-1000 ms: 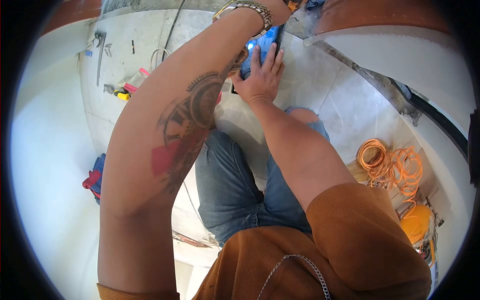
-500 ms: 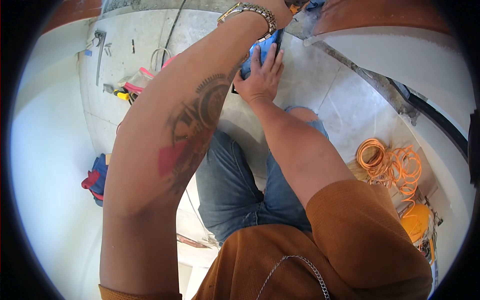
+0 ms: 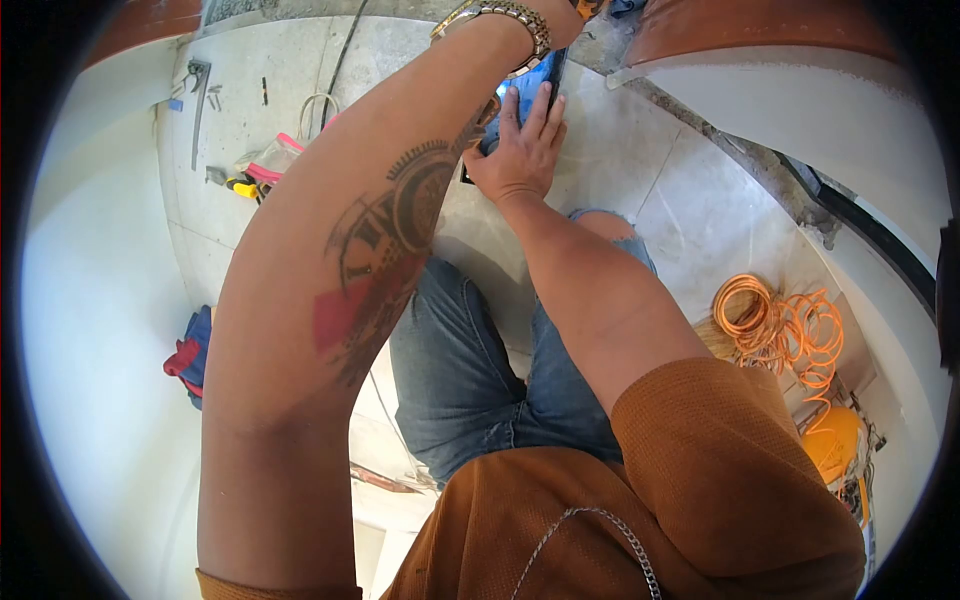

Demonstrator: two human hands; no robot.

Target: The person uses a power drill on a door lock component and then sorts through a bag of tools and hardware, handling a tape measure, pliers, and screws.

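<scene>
My left hand [image 3: 562, 22] is at the top edge, mostly cut off, with a metal-band watch [image 3: 515, 35] on the wrist. An orange-and-black thing [image 3: 590, 9] shows at its fingers and looks gripped; its kind cannot be made out. My right hand [image 3: 520, 150] lies flat with fingers spread on a dark, glossy rectangular panel [image 3: 545, 75] that reflects blue. My left forearm covers the panel's left part. The panel rests on the pale tiled floor [image 3: 610, 140], beyond my knees.
On the left lie yellow-handled pliers [image 3: 243, 188], a pink-edged clear pouch [image 3: 275, 158], a metal square-like tool [image 3: 198, 115] and small screws. A dark cable [image 3: 345, 60] crosses the floor. At right are an orange coiled hose [image 3: 750, 310] and a yellow-orange rounded object [image 3: 835, 445]. A blue-and-red cloth item [image 3: 190, 360] sits at left.
My left hand and forearm have shifted slightly up and left. My right hand stays flat on the panel, moving only a little in view.
</scene>
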